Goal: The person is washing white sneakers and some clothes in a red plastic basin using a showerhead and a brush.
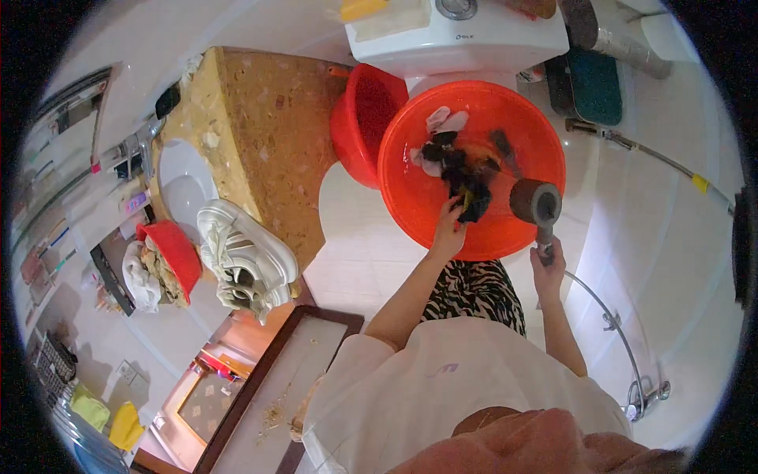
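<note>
A large orange-red plastic basin (408, 219) stands in front of me. My left hand (448, 234) reaches over its near rim and grips the near end of a bundle of dark wet cloth (465, 178). Pale pieces of cloth (438, 118), possibly socks, lie at the bundle's far left side. To the right of the bundle, inside the basin, is a dark brush-like object (502, 145), blurred. My right hand (548, 266) is closed around the handle of a grey shower head (536, 202), held over the basin's right rim. Whether water is flowing from it is hard to tell.
A toilet tank (456, 44) rises behind the basin, with a red bucket (355, 136) at left. White sneakers (249, 255) and a small red basin of cloth (177, 260) rest on the stone washbasin counter (284, 118). The shower hose (610, 314) runs down the right wall.
</note>
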Demonstrator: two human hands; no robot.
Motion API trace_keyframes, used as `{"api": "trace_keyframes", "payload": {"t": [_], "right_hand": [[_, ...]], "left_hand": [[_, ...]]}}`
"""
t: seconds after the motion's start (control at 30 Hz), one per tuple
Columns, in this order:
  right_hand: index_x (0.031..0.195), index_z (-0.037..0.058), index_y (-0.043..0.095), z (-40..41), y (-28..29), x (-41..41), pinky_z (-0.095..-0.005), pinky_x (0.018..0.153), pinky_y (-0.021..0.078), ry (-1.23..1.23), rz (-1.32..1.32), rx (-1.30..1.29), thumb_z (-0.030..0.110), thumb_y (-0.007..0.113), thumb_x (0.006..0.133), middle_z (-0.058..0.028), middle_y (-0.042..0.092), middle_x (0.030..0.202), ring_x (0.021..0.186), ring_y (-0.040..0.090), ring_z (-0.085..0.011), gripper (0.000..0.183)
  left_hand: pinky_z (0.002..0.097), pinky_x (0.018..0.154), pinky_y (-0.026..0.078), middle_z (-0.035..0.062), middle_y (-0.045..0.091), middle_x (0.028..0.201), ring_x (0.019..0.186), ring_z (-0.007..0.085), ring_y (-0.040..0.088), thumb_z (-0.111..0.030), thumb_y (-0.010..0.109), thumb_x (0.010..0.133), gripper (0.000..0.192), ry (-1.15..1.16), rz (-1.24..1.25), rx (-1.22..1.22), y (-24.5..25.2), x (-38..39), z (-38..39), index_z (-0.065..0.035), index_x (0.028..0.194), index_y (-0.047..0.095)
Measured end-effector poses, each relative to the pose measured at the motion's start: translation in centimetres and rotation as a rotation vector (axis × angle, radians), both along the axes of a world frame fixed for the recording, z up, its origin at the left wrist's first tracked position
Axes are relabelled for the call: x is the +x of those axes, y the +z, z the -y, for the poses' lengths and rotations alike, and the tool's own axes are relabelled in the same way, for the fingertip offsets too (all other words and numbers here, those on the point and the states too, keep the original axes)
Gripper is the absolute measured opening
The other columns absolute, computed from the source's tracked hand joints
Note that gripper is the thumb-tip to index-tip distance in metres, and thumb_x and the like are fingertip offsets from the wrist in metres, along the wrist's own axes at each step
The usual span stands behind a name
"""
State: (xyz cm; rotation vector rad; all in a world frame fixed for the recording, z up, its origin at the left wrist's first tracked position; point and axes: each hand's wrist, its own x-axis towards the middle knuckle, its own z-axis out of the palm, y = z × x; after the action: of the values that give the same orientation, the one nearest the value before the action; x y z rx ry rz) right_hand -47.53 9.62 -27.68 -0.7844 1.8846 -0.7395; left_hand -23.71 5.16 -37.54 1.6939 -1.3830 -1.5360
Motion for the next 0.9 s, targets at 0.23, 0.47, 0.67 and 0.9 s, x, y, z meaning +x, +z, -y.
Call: {"api": "trace_keyframes", "payload": {"t": [0.23,0.47,0.67,0.9], "right_hand": [[0.117,0.0032,0.051,1.1,0.0,0.9,-0.0215,0.066,0.0417,0.035,0.021,-0.043,0.004,0.064,0.081,-0.0002,0.052,0.079,0.071,0.047,-0.0072,0.038],[0.116,0.0043,0.052,2.0,-0.8,1.8,-0.0225,0.063,0.0414,0.093,-0.055,-0.033,0.004,0.065,0.079,-0.0003,0.052,0.079,0.069,0.046,-0.0076,0.039],[0.116,0.0044,0.054,2.8,-1.1,1.4,-0.0211,0.062,0.0396,0.014,-0.156,-0.086,0.002,0.065,0.079,0.0020,0.051,0.075,0.066,0.043,-0.0068,0.038],[0.112,0.0032,0.054,3.4,0.2,0.9,-0.0185,0.062,0.0375,-0.080,-0.170,-0.129,0.000,0.063,0.082,0.0046,0.047,0.074,0.065,0.041,-0.0043,0.031]], "left_hand": [[0.0435,0.108,0.031,0.0202,0.035,0.138,0.132,0.0386,0.029,-0.001,0.059,0.073,0.038,-0.364,0.368,0.009,-3.9,2.8,-0.9,-0.0007,0.112,0.059],[0.0449,0.093,0.043,0.0221,0.056,0.115,0.108,0.0371,0.052,-0.014,0.057,0.081,0.028,-0.408,0.415,0.226,-7.6,4.0,-0.6,-0.0061,0.107,0.062],[0.0410,0.083,0.048,0.0185,0.061,0.099,0.095,0.0322,0.059,-0.011,0.057,0.082,0.022,-0.155,0.313,0.087,-8.2,4.1,0.2,-0.0038,0.102,0.062],[0.0386,0.082,0.048,0.0167,0.062,0.096,0.094,0.0316,0.061,-0.008,0.057,0.082,0.025,0.080,0.301,0.236,-9.6,4.6,5.6,-0.0037,0.106,0.060]]}}
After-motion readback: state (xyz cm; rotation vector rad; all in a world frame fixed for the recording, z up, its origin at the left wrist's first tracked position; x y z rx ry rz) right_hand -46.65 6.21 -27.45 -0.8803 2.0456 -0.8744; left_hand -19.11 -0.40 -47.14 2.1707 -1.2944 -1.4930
